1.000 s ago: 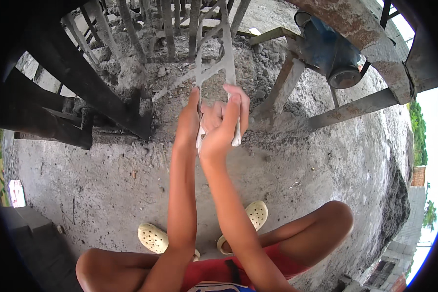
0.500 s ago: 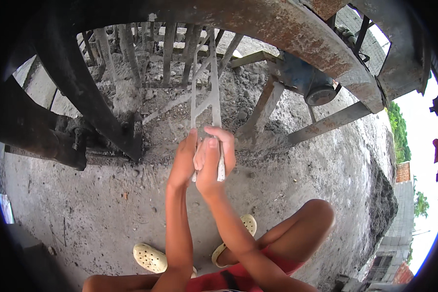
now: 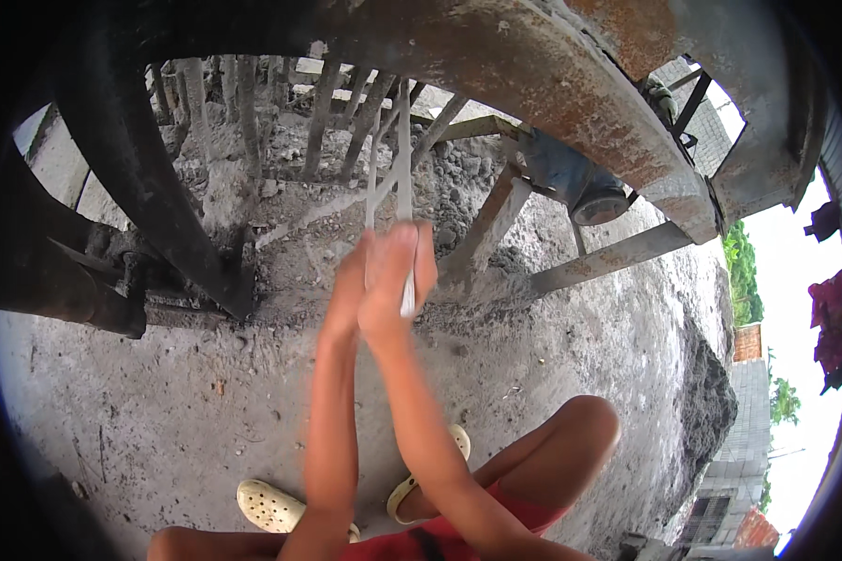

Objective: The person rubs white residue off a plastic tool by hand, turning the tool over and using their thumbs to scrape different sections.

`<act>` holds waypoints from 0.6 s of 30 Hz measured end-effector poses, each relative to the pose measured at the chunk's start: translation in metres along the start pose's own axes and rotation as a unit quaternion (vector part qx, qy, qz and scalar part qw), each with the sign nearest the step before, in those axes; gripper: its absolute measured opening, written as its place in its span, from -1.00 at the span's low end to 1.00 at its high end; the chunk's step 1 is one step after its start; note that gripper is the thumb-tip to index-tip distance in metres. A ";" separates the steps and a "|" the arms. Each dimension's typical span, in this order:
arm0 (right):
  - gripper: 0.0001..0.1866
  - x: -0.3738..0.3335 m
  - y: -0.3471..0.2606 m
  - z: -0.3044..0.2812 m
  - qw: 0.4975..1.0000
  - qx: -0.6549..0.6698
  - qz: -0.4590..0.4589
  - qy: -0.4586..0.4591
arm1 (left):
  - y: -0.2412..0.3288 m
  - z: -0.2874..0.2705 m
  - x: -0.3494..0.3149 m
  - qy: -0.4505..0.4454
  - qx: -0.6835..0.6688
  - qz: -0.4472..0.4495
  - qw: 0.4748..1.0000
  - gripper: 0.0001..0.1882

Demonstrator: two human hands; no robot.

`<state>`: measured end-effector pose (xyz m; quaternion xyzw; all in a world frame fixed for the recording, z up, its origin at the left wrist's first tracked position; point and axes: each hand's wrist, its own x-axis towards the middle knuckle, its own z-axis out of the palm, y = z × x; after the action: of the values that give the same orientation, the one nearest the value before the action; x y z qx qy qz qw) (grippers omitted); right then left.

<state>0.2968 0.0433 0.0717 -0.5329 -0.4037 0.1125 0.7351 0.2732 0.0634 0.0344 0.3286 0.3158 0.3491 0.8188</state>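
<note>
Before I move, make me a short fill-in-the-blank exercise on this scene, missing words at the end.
In the picture, the blue casing lies to the ____ of the left hand and right hand, which grip pale bars.
The cream clogs are dotted with small round ____.
The person's shorts are coloured ____.

Missing words: right; holes; red.
</note>
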 end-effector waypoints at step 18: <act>-0.76 0.055 0.018 0.015 0.995 0.080 -0.029 0.043 | 0.019 0.005 0.059 0.008 0.039 0.067 0.997 -0.59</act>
<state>0.3269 0.0937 0.0834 -0.4649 -0.3770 0.1002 0.7948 0.3026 0.1179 0.0342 0.3775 0.3131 0.3931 0.7778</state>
